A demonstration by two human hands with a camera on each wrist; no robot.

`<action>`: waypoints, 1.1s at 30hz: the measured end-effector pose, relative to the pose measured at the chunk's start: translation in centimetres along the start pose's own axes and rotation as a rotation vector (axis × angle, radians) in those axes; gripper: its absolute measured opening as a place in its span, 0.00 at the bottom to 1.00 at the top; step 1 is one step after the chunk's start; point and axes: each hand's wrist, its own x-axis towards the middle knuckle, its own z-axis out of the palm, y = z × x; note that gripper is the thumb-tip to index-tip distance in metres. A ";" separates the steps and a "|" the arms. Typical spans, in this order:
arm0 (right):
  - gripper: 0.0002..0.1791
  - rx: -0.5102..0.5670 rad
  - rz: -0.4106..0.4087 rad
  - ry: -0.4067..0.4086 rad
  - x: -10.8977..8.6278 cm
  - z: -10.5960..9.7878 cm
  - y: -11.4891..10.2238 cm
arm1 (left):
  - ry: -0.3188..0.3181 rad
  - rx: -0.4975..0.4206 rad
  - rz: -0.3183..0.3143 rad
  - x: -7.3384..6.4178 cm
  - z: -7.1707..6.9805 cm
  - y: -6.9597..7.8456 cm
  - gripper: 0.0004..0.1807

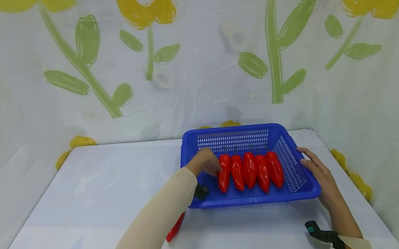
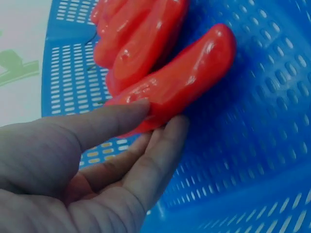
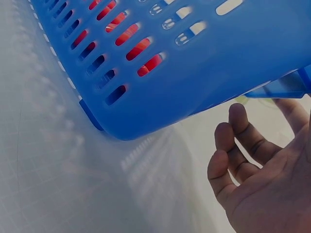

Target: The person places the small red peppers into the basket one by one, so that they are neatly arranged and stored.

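Observation:
A blue perforated plastic basket stands on the table, with several glossy red peppers side by side in it. My left hand reaches over the basket's left side and pinches the leftmost red pepper between thumb and fingertips. That pepper lies at a slant against its neighbours in the left wrist view. At the basket's right rim, my right hand holds on with thumb and fingers. In the right wrist view, several of its fingers curl below the rim, outside the wall.
Another red thing, long and thin, lies on the white table left of the basket, partly behind the left sleeve. A curtain with printed flowers hangs behind the table. A black wrist camera mount is on the right wrist.

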 end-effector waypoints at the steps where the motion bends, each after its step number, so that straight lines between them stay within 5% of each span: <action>1: 0.32 0.001 0.001 -0.001 0.0 0.0 0.0 | -0.009 -0.011 -0.003 0.0 0.0 -0.1 0.30; 6: 0.33 0.002 -0.001 0.001 0.0 0.3 -0.2 | 0.002 -0.035 0.003 -0.2 -0.2 -0.3 0.36; 12: 0.33 -0.009 0.004 0.012 0.0 0.4 -0.5 | 0.024 -0.003 0.023 -0.2 -0.5 -0.3 0.26; 17: 0.33 -0.016 0.000 0.011 -0.1 0.4 -0.6 | 0.107 0.099 0.095 -0.2 -0.8 -0.2 0.25; 21: 0.32 -0.024 0.006 0.013 -0.1 0.3 -0.6 | 0.147 0.090 0.177 -0.6 -1.0 -0.3 0.25; 33: 0.33 -0.021 0.018 0.003 -0.1 0.0 0.0 | 0.008 -0.095 0.390 -3.0 -2.9 -1.1 0.16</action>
